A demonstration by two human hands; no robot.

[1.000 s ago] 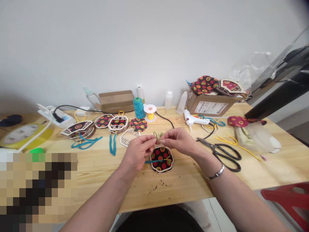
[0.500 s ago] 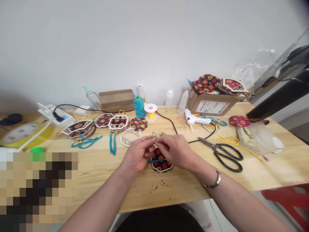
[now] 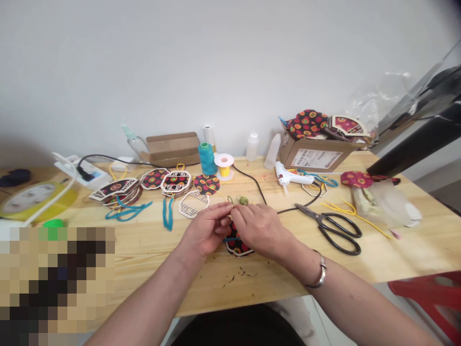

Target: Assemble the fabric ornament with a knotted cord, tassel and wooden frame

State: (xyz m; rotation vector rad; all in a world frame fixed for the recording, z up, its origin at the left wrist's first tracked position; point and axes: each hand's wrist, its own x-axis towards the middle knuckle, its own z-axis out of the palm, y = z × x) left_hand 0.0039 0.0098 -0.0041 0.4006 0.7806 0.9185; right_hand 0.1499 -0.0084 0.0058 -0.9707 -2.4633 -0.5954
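My left hand (image 3: 211, 228) and my right hand (image 3: 262, 231) meet fingertip to fingertip over the middle of the table. The left thumb and forefinger pinch a thin olive cord (image 3: 230, 199), which shows just past the fingertips. The right fingers are closed and bent down against the left ones, hiding what they grip. Below both hands lies a black fabric piece with red floral dots (image 3: 239, 247) and a pale rim, partly covered. A teal cord (image 3: 231, 239) crosses it. Just beyond the fingers sits a small olive ball (image 3: 244, 200).
Black-handled scissors (image 3: 333, 228) and a white glue gun (image 3: 293, 178) lie to the right. A pale lattice frame (image 3: 194, 211), a teal thread spool (image 3: 208, 158) and a yellow thread spool (image 3: 224, 171) stand beyond. A cardboard box (image 3: 309, 154) holds finished pieces.
My right hand has rolled over, its back now turned up and its fingers lower over the fabric piece. More of the olive ball shows. My left hand stays nearly still.
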